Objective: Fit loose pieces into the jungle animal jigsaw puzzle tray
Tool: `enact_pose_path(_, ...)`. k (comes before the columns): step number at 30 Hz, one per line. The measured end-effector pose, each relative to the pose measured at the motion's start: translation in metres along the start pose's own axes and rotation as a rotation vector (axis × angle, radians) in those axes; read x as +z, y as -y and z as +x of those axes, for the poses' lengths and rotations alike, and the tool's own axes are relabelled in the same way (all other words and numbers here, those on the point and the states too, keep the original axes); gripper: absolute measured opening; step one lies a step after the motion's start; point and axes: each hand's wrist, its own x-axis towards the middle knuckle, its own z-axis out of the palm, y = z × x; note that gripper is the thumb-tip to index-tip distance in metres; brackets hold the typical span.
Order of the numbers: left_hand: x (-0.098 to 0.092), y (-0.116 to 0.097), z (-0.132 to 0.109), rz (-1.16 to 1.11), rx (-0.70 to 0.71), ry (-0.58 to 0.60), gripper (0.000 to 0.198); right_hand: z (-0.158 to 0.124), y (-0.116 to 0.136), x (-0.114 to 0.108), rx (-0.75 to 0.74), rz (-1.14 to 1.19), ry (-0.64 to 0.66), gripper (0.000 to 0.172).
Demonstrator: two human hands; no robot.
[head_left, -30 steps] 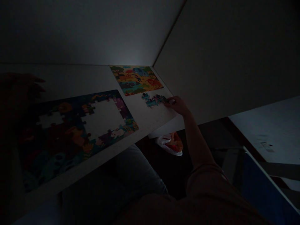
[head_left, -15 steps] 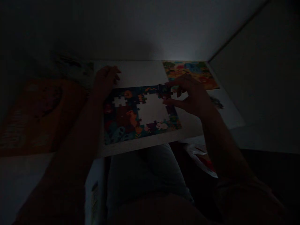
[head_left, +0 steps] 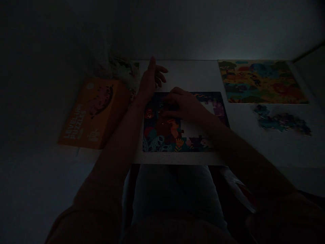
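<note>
A dark, colourful jigsaw puzzle (head_left: pixel 162 130), partly assembled, lies in front of me with a pale gap right of its middle. My right hand (head_left: pixel 184 103) is over its upper left part, thumb and fingers curled around what looks like a puzzle piece; the dim light hides most of it. Beyond the puzzle's upper left corner, my left hand (head_left: pixel 152 76) is held with its fingers apart and nothing in it. Its wrist is beside the puzzle's left edge.
An orange puzzle box (head_left: pixel 88 115) stands at the left, with crumpled clear plastic (head_left: pixel 114 69) behind it. At the back right lies a yellow-green animal puzzle (head_left: pixel 264 81). A heap of loose pieces (head_left: pixel 281 120) is in front of that. The wall (head_left: pixel 177 30) borders the table's far side.
My right hand has gone from the puzzle's upper right edge to its upper left part. My left hand has turned, fingers spreading. The view has shifted, showing more of the loose pieces.
</note>
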Motion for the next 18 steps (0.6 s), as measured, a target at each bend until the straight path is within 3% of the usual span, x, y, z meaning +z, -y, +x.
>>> enact_pose_path(5,-0.003,0.003,0.004,0.028,-0.014,0.045,0.128,-0.008,0.001,-0.007,-0.055,-0.006,0.009,0.037)
enact_pose_path(11,0.000,0.005,0.011,0.014,0.007,0.031,0.115,-0.017,0.007,-0.007,-0.139,-0.216,0.071,0.038)
enact_pose_path(18,-0.001,-0.015,-0.008,0.038,-0.057,0.067,0.108,-0.023,0.014,-0.010,-0.163,-0.329,0.109,0.045)
